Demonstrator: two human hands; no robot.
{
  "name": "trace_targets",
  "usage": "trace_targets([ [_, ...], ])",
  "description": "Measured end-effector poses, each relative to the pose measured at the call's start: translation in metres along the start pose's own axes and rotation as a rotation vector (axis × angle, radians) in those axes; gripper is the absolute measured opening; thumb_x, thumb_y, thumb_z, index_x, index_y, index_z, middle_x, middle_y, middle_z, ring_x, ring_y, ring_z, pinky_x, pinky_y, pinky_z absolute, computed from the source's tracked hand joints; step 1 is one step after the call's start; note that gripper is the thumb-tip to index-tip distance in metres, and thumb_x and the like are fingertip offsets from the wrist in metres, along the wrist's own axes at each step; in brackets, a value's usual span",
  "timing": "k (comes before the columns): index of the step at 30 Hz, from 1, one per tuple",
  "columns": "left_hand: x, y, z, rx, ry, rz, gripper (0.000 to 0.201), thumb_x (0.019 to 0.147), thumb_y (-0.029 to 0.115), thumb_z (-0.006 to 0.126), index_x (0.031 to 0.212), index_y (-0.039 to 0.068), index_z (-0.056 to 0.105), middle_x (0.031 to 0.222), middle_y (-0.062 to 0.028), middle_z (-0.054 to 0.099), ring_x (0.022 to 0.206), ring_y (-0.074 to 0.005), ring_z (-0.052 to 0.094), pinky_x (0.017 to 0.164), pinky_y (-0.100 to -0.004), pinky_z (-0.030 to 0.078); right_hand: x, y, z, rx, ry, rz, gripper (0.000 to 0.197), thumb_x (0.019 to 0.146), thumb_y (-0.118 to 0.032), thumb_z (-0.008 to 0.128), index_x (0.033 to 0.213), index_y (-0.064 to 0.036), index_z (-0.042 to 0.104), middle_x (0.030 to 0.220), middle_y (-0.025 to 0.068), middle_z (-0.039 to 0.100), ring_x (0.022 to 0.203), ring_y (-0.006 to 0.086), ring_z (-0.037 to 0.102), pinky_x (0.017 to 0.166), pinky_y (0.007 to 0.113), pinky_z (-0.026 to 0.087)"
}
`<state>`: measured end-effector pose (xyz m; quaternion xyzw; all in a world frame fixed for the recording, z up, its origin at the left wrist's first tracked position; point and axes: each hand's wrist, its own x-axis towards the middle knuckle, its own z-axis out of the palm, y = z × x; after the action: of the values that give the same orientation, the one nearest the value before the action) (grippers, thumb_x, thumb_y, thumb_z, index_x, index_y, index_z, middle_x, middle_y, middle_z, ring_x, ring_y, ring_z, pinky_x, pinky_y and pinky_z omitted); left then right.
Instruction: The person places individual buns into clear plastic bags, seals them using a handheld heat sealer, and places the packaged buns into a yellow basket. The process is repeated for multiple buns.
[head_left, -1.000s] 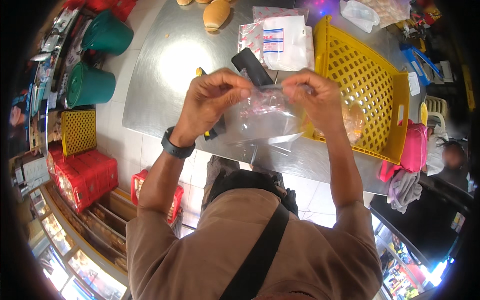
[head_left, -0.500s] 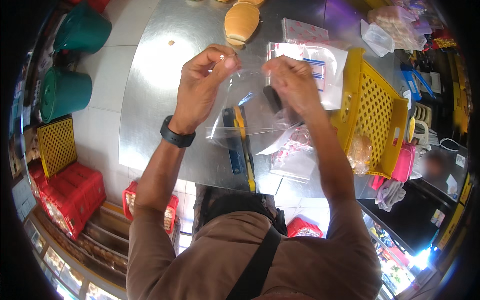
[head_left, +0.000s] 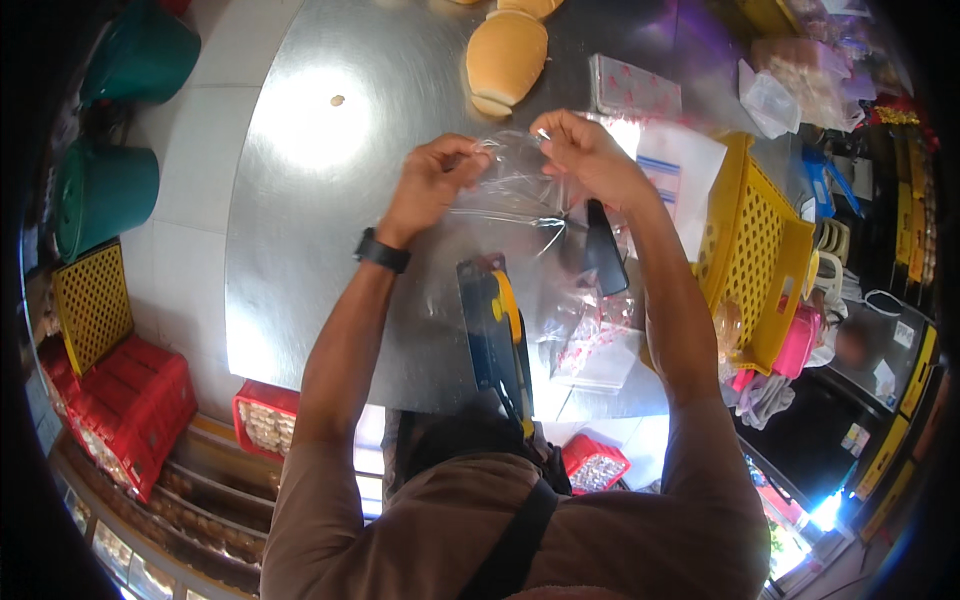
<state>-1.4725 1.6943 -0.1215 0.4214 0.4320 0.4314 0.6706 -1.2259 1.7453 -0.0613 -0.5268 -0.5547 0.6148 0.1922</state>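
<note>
Our thin, clear plastic bag point(head_left: 515, 175) is between our hands, over the counter point(head_left: 300, 250). The fingers of our left hand point(head_left: 428, 190) pinch one side of it, and those of our right hand point(head_left: 597, 168) pinch the other. We should pull softly and evenly so the crinkly plastic does not tear. The counter is smooth, shiny metal. Past the bag lies a plump golden bread roll point(head_left: 507, 58); to the right is a hard yellow crate point(head_left: 722, 215) with little holes.
</note>
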Motion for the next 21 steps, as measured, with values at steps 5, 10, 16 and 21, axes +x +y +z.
trace_targets([
  [5,0.046,-0.025,0.033,0.337,0.34,0.44,0.013,0.088,0.005,0.071,0.099,-0.002,0.069,0.1,-0.0138,0.068,0.081,-0.0234,0.068,0.072,-0.0291,0.055,0.036,-0.012,-0.025,-0.375,0.321,0.086,0.016,0.092,-0.017,0.066,0.098,-0.0037,0.071,0.086,0.0044,0.069,0.08,0.0115,0.064,0.074,0.03,0.052],
  [10,0.061,-0.019,0.045,0.342,0.505,0.384,0.013,0.091,0.008,0.071,0.101,-0.001,0.068,0.102,-0.0115,0.064,0.09,-0.0187,0.067,0.08,-0.0286,0.057,0.112,-0.042,-0.059,-0.522,0.236,-0.347,0.016,0.089,-0.021,0.073,0.093,-0.0056,0.071,0.109,0.005,0.067,0.091,0.0095,0.06,0.083,0.028,0.049],
  [16,0.064,-0.022,0.051,0.353,0.578,0.482,0.012,0.09,0.006,0.071,0.101,0.001,0.068,0.106,-0.0125,0.061,0.092,-0.0205,0.065,0.078,-0.0274,0.056,0.153,-0.045,-0.059,-0.476,0.066,-0.211,0.018,0.089,-0.02,0.073,0.09,-0.005,0.065,0.136,0.0069,0.059,0.103,0.0147,0.06,0.094,0.031,0.048],
  [21,0.042,-0.026,0.039,0.362,0.649,0.464,0.012,0.086,0.004,0.071,0.095,0.0,0.065,0.099,-0.0142,0.059,0.085,-0.0248,0.063,0.072,-0.0316,0.054,0.12,-0.022,-0.033,-0.334,0.17,-0.221,0.018,0.091,-0.019,0.071,0.089,-0.0054,0.06,0.128,0.0058,0.061,0.1,0.0136,0.059,0.09,0.03,0.049],
])
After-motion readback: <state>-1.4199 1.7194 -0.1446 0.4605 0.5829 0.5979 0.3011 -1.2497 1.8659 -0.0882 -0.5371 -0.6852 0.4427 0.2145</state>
